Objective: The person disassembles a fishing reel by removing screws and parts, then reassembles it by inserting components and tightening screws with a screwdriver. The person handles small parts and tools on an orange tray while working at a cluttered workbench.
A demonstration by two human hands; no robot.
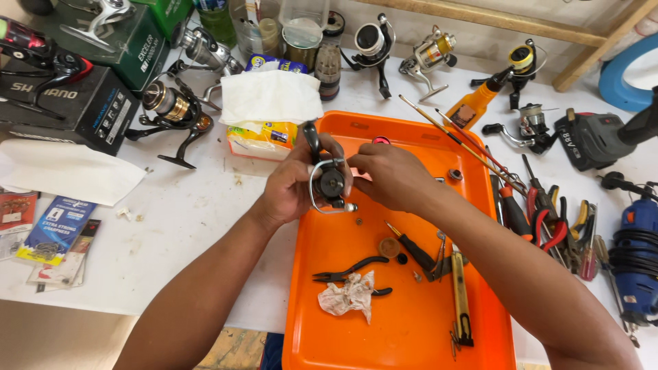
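White workbench [185,226] filled the head view, cluttered on all sides: spare spinning reels [171,109] along the back, a tissue pack [267,113] left of centre, dark boxes [75,96] far left, and pliers and screwdrivers [548,219] laid out on the right. Orange tray [411,329] sat in the middle, just in front of the person.

Left hand [291,188] was wrapped firmly around a black spinning reel [330,179], held above the tray's back half. Right hand [387,175] was closed in a narrow pinch at the reel's right side; whatever small part it pinched could not be made out.

On the tray lay black needle-nose pliers [349,268] touching a crumpled tissue [349,296], a small screwdriver [411,248], a brown round cap [388,247] and a few tiny loose parts near the reel.

Risk, as a judgement: the pinched piece was tiny, so a slip could drop it; on the tray it would stay put, but past the rim it could vanish among the clutter. The reel's wire bail could also snag a finger.

Reel's long axis ran roughly upright and tilted slightly left, stem end pointing away from the person, bail loop hanging toward them.
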